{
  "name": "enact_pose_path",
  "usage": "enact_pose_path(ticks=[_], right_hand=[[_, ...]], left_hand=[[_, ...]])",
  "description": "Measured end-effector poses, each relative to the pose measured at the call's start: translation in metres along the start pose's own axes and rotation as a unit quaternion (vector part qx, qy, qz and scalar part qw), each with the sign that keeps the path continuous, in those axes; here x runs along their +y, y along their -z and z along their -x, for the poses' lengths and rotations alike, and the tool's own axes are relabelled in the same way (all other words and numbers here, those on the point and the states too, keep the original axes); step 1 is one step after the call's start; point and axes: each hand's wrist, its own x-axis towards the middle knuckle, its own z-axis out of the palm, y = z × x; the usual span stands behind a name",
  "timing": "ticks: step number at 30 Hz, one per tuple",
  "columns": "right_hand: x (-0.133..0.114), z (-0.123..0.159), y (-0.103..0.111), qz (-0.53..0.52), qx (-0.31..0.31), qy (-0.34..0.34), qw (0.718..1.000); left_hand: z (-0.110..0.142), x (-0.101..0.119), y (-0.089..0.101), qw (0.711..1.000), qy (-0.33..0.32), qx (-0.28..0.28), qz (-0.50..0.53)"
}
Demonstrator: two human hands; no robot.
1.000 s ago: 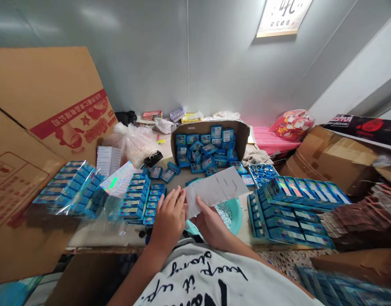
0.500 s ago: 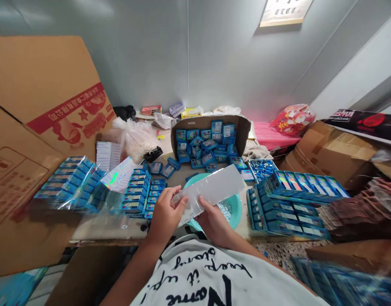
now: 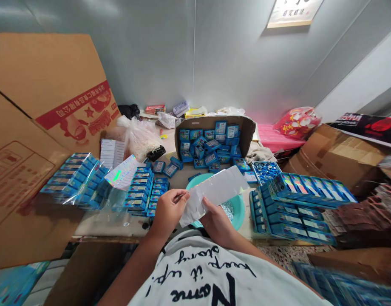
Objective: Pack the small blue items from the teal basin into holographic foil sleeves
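Both my hands hold a flat, translucent plastic sleeve (image 3: 213, 193) in front of my chest. My left hand (image 3: 168, 212) pinches its left end between fingers and thumb. My right hand (image 3: 216, 222) grips its lower edge, and the sleeve's far end sticks up and to the right. Under the sleeve sits a teal plastic basin (image 3: 238, 208) holding small shiny blue-and-white pieces, partly hidden by the sleeve and my right hand. Stacked rows of small blue boxes (image 3: 140, 191) stand just beyond my left hand.
A cardboard tray (image 3: 214, 123) of loose blue boxes stands at the back of the table. Blue display cards (image 3: 294, 216) lie stacked at right, and plastic-wrapped blue packs (image 3: 74, 180) at left. Large cardboard sheets (image 3: 55, 76) lean at left. Cartons (image 3: 332, 157) crowd the right.
The sleeve now looks more open and translucent, and my left hand has shifted up along its left end. The whole view has moved slightly as my head moved.
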Motion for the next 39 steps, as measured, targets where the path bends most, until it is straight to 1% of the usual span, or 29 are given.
enact_pose_path(ticks=[5,8,10,14,16,18,27,30,35,37,39], right_hand=[[0.002,-0.001,-0.002,0.003,0.0,-0.004,1.0],[0.002,-0.003,-0.001,-0.001,-0.004,-0.006,1.0],[0.002,-0.005,-0.002,-0.005,-0.004,0.001,1.0],[0.001,-0.007,-0.007,-0.009,0.011,0.037,0.999],[0.0,-0.008,-0.01,-0.011,0.015,0.042,0.999],[-0.002,-0.009,-0.011,-0.013,0.012,0.045,0.999],[-0.006,-0.015,-0.009,-0.02,0.02,0.062,0.998],[-0.005,-0.017,-0.008,-0.023,0.019,0.067,0.997],[-0.004,-0.017,-0.007,-0.01,0.024,0.061,0.998],[-0.004,-0.017,-0.006,-0.003,0.028,0.059,0.998],[-0.003,-0.018,-0.006,-0.001,0.029,0.059,0.998]], left_hand=[[-0.005,-0.001,0.005,0.997,-0.05,-0.011,-0.061],[-0.006,0.0,0.007,0.989,-0.095,-0.016,-0.113],[-0.006,0.001,0.007,0.981,-0.134,-0.005,-0.14],[-0.005,0.001,0.006,0.949,-0.23,0.043,-0.213],[-0.005,0.001,0.006,0.932,-0.259,0.062,-0.246],[-0.006,0.001,0.006,0.922,-0.273,0.072,-0.266],[-0.004,-0.006,0.004,0.9,-0.31,0.056,-0.302],[-0.005,-0.012,0.004,0.902,-0.313,0.048,-0.293],[-0.008,-0.018,0.002,0.932,-0.265,0.053,-0.241],[-0.009,-0.018,0.001,0.95,-0.241,0.04,-0.196],[-0.01,-0.016,0.0,0.971,-0.196,0.03,-0.132]])
